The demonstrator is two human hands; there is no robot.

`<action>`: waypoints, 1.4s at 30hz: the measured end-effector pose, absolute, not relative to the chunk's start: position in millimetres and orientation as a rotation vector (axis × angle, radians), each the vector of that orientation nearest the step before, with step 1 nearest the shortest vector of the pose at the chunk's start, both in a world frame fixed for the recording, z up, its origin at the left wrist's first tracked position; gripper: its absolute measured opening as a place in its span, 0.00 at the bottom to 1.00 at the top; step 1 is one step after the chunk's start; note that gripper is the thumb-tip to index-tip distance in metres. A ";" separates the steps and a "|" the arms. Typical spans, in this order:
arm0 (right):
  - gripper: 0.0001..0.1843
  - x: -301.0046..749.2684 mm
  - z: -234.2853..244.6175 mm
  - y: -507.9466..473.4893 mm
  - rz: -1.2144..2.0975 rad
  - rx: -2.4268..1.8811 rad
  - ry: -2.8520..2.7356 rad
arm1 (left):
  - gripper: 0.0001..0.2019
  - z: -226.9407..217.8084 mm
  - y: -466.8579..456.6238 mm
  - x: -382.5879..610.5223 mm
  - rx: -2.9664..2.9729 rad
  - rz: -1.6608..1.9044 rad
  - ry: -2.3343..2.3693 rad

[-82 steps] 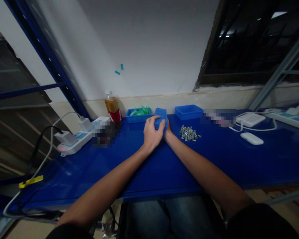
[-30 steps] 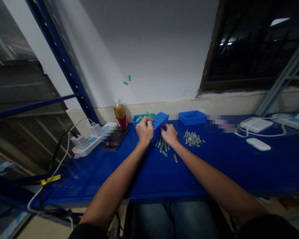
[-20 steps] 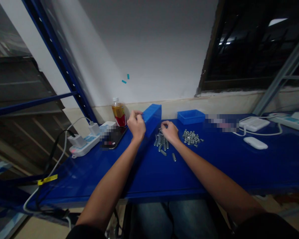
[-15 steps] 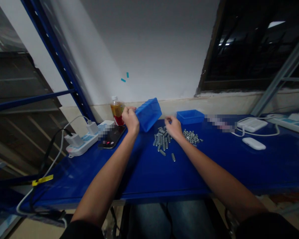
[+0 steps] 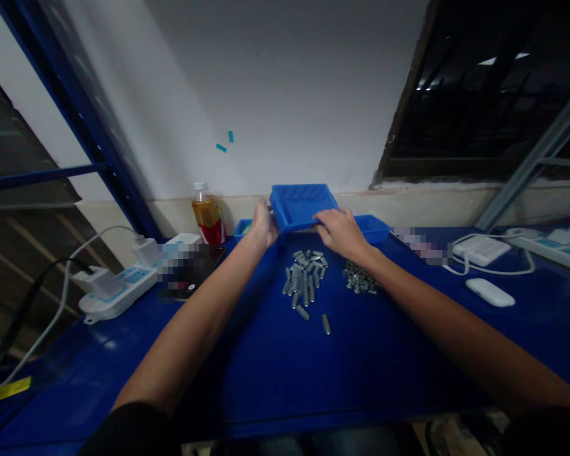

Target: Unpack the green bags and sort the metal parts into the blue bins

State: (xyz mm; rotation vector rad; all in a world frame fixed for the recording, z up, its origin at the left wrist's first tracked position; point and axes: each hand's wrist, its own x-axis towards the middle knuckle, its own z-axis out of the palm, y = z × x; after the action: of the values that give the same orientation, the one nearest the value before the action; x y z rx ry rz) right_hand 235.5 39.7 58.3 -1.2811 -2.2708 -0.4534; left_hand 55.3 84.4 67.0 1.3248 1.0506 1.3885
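I hold a small blue plastic bin [image 5: 301,204] above the back of the blue table [image 5: 313,367], its open side tipped toward me and nothing visible inside. My left hand [image 5: 263,224] grips its left edge and my right hand [image 5: 340,232] grips its front right edge. Just below the bin lies a loose pile of small metal cylinders [image 5: 304,283], with one [image 5: 325,324] apart nearer to me. A second pile of small metal screws [image 5: 358,277] lies to its right, under my right forearm.
Another blue bin [image 5: 377,227] stands behind my right hand, and a third [image 5: 242,227] behind my left. A drink bottle [image 5: 208,214], a blurred dark item [image 5: 185,272] and a power strip [image 5: 118,288] are at left. White devices [image 5: 488,292] and cables lie at right.
The bin was tipped over and metal cylinders spilled onto the table. My left hand lifted and turned it, and my right hand came back up to grip it. The view dropped closer.
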 end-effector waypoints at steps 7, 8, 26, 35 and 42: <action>0.13 251.7 55.7 76.8 -0.360 -1.410 -2.216 | 0.16 13.6 52.0 69.3 1.988 1.117 1.136; 0.12 252.5 52.6 78.6 -0.349 -1.422 -2.233 | 0.13 10.1 49.9 68.3 2.080 1.077 1.137; 0.10 241.0 14.2 90.9 -0.377 -1.568 -2.493 | 0.10 5.2 36.2 4.6 2.311 0.974 1.506; 0.20 217.1 31.5 79.4 -0.428 -1.532 -2.367 | 0.08 -6.4 21.5 -3.9 2.415 1.044 1.656; 0.17 167.6 34.6 65.8 -0.323 -1.382 -2.304 | 0.20 51.6 80.4 -14.5 2.103 1.161 1.968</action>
State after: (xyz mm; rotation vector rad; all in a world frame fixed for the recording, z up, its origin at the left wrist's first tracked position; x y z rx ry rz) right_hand 167.6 65.8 34.6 -1.3819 -2.3035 -0.3229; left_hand -14.5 80.4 51.6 2.1032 1.9683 1.1613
